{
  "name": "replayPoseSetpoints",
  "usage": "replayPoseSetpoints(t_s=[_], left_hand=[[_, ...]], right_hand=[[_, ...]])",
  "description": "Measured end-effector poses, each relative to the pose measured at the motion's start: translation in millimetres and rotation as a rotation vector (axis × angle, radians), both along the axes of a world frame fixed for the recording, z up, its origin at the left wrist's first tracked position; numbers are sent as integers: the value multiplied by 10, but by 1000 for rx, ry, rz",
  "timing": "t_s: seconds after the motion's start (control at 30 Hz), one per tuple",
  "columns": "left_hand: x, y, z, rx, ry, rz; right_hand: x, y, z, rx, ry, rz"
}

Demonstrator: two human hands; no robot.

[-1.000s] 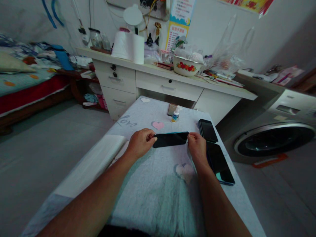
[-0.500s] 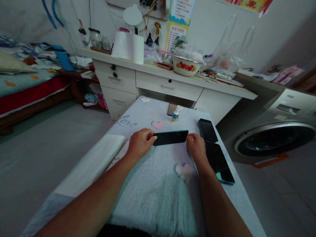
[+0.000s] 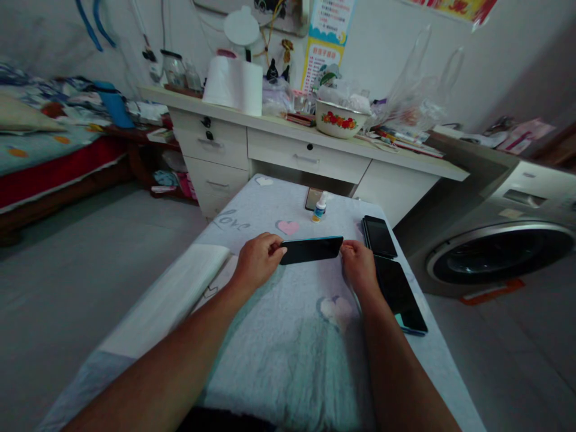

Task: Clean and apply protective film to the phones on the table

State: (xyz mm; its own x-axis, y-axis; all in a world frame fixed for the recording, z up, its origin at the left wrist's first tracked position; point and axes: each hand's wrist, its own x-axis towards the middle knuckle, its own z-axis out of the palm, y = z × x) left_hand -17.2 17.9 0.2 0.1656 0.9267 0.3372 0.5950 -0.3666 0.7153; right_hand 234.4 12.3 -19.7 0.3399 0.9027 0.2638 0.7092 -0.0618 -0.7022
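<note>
A dark-screened smartphone (image 3: 312, 251) is held sideways over the cloth-covered table (image 3: 288, 324). My left hand (image 3: 260, 259) pinches its left end between thumb and fingers. At the other end, my right hand (image 3: 358, 263) grips the phone's edge, its fingertips partly hidden. Beyond the phone stands a small spray bottle (image 3: 319, 207) with a white top. Behind that bottle lies another phone (image 3: 312, 198). Right of my right hand are a stack of dark phones (image 3: 379, 236) and a larger dark tablet (image 3: 399, 293).
A white roll or folded sheet (image 3: 175, 300) lies along the table's left side. A white desk (image 3: 288, 144) borders the far end, bearing a flowered bowl (image 3: 341, 119) and a paper roll (image 3: 234, 85). A washing machine (image 3: 499, 228) stands at the right, a bed (image 3: 49, 162) at the left.
Almost nothing differs. Both hands keep hold of the phone's two ends, and it has shifted only very slightly.
</note>
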Motion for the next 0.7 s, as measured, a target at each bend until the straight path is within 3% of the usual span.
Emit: replayPoseSetpoints(t_s=[0.2,0.37,0.47,0.7], left_hand=[[-3,-5,7,10,56,19],[-9,-5,-14,4,73,38],[-10,-1,-19,-5,60,28],[-11,-9,14,9,52,10]], right_hand=[[-56,-32,104,-239,-331,12],[-120,-41,125,-303,-548,-12],[-92,-46,117,-259,-452,-5],[42,-11,10,-28,5,-6]])
